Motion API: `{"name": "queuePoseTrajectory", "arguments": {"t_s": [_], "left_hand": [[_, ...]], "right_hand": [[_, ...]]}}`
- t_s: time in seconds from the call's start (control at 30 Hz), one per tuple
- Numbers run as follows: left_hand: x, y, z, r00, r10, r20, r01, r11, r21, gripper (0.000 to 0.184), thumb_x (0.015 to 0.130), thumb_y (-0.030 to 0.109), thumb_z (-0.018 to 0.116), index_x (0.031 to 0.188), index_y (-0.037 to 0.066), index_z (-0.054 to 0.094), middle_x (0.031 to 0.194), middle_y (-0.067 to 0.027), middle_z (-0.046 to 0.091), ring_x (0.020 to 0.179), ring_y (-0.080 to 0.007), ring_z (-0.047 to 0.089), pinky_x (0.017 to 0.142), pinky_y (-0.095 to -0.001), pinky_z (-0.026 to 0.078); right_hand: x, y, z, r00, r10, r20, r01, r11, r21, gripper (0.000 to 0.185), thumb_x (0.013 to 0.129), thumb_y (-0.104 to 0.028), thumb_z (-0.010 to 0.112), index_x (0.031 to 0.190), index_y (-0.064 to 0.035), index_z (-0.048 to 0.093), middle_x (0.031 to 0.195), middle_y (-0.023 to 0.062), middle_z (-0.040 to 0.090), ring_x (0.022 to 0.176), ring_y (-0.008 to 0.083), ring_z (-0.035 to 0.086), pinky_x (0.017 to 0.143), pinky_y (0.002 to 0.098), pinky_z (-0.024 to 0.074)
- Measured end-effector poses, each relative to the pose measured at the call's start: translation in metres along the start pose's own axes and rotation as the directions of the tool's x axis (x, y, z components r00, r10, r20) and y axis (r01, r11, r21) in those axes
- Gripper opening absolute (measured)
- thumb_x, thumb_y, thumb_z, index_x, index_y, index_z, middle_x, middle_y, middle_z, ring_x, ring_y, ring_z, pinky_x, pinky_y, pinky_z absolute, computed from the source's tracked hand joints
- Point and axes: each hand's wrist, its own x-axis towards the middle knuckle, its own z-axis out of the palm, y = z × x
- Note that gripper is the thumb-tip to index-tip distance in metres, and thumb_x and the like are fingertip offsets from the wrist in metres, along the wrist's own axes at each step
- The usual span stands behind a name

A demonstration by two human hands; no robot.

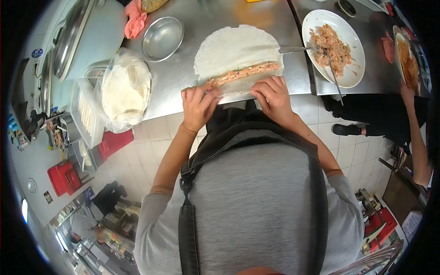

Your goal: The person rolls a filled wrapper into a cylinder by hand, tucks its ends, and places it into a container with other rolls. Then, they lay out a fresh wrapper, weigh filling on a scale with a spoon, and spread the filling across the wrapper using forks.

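A round white wrapper (pixel 236 48) lies flat on the steel table (pixel 172 87). Across its lower part runs a strip of orange-pink filling (pixel 243 74). My left hand (pixel 199 104) pinches the wrapper's near edge at the left end of the strip. At the right end, my right hand (pixel 273 96) has its fingers pressed together on the same edge. Right of the wrapper, an oval white plate (pixel 357 46) holds more filling (pixel 333 46), with two metal utensils resting in it; the handle of one reaches the wrapper's right edge.
An empty metal bowl (pixel 162 39) stands at the back left. Stacked wrappers in a plastic bag (pixel 124 91) lie at the left, beside a pink cloth (pixel 134 19) farther back. Another person's arm (pixel 415 133) reaches to a dish (pixel 405 57) at the far right.
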Motion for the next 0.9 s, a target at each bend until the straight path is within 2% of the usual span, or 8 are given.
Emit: {"name": "queuePoseTrajectory", "arguments": {"t_s": [0.17,0.27,0.4,0.53,0.6,0.67,0.77,0.9], "left_hand": [[0.006,-0.011,-0.019,0.999,0.034,-0.001,-0.034,0.998,0.061,0.024,0.073,0.009,0.078,0.094,0.021,0.075,0.099,0.0005,0.064,0.090,-0.0217,0.056,0.081,-0.0378,0.037],[0.004,-0.013,-0.026,1.000,0.023,0.007,-0.023,0.998,0.063,0.027,0.070,0.005,0.079,0.092,0.020,0.073,0.098,0.0007,0.064,0.090,-0.0218,0.056,0.082,-0.0377,0.037],[-0.014,-0.016,-0.021,0.998,0.010,0.062,-0.011,1.000,0.012,0.029,0.070,0.005,0.081,0.093,0.019,0.073,0.098,0.0009,0.064,0.091,-0.0221,0.056,0.083,-0.0379,0.037],[-0.019,-0.006,-0.015,0.999,-0.028,0.025,0.029,1.000,-0.008,0.030,0.071,0.013,0.086,0.097,0.019,0.073,0.101,-0.0001,0.063,0.093,-0.0225,0.056,0.084,-0.0383,0.036],[-0.018,0.000,-0.008,0.999,-0.040,0.001,0.040,0.998,-0.039,0.034,0.071,0.019,0.087,0.102,0.020,0.073,0.103,-0.0012,0.062,0.094,-0.0230,0.055,0.085,-0.0391,0.036],[-0.020,0.003,-0.004,0.999,-0.041,0.006,0.042,0.997,-0.060,0.034,0.072,0.018,0.087,0.103,0.020,0.073,0.103,-0.0010,0.062,0.095,-0.0231,0.055,0.086,-0.0394,0.036],[-0.022,0.001,0.000,0.999,-0.039,0.014,0.040,0.995,-0.087,0.033,0.072,0.014,0.085,0.103,0.021,0.073,0.102,-0.0001,0.061,0.096,-0.0234,0.054,0.087,-0.0404,0.036],[-0.029,0.000,0.004,0.999,-0.041,-0.028,0.037,0.992,-0.121,0.030,0.072,0.011,0.083,0.097,0.020,0.072,0.103,0.0005,0.062,0.097,-0.0250,0.055,0.088,-0.0411,0.036]], "right_hand": [[-0.011,-0.004,0.008,1.000,-0.007,0.005,0.007,1.000,0.031,0.014,0.082,-0.008,0.075,0.093,-0.0105,0.067,0.092,0.0034,0.064,0.089,0.0243,0.059,0.079,0.0365,0.0406],[-0.021,-0.005,0.016,0.992,-0.093,0.087,0.090,0.995,0.044,0.017,0.081,-0.008,0.075,0.096,-0.0120,0.067,0.093,0.0016,0.063,0.089,0.0228,0.058,0.080,0.0370,0.0404],[-0.036,0.002,0.021,0.984,-0.102,0.144,0.102,0.995,0.010,0.024,0.078,-0.008,0.075,0.101,-0.0144,0.068,0.099,-0.0003,0.062,0.093,0.0228,0.057,0.081,0.0376,0.0404],[-0.038,0.000,0.012,0.995,-0.029,0.096,0.032,0.999,-0.033,0.028,0.077,-0.009,0.076,0.104,-0.0150,0.067,0.103,0.0001,0.061,0.096,0.0242,0.056,0.084,0.0377,0.0405],[-0.030,-0.003,0.011,0.997,-0.051,0.055,0.053,0.998,-0.042,0.029,0.077,-0.009,0.076,0.104,-0.0152,0.067,0.102,0.0003,0.061,0.096,0.0241,0.057,0.085,0.0377,0.0406],[-0.027,-0.004,0.014,0.997,-0.078,0.018,0.078,0.996,-0.048,0.030,0.077,-0.009,0.076,0.105,-0.0154,0.067,0.101,0.0005,0.061,0.096,0.0239,0.057,0.085,0.0376,0.0407],[-0.029,-0.002,0.018,0.993,-0.092,0.074,0.094,0.995,-0.017,0.030,0.077,-0.008,0.076,0.105,-0.0162,0.067,0.100,0.0008,0.060,0.097,0.0238,0.056,0.087,0.0384,0.0406],[-0.033,0.004,0.017,0.986,-0.074,0.148,0.086,0.994,-0.073,0.033,0.075,-0.006,0.076,0.105,-0.0167,0.067,0.099,0.0017,0.059,0.098,0.0245,0.056,0.090,0.0403,0.0396]]}}
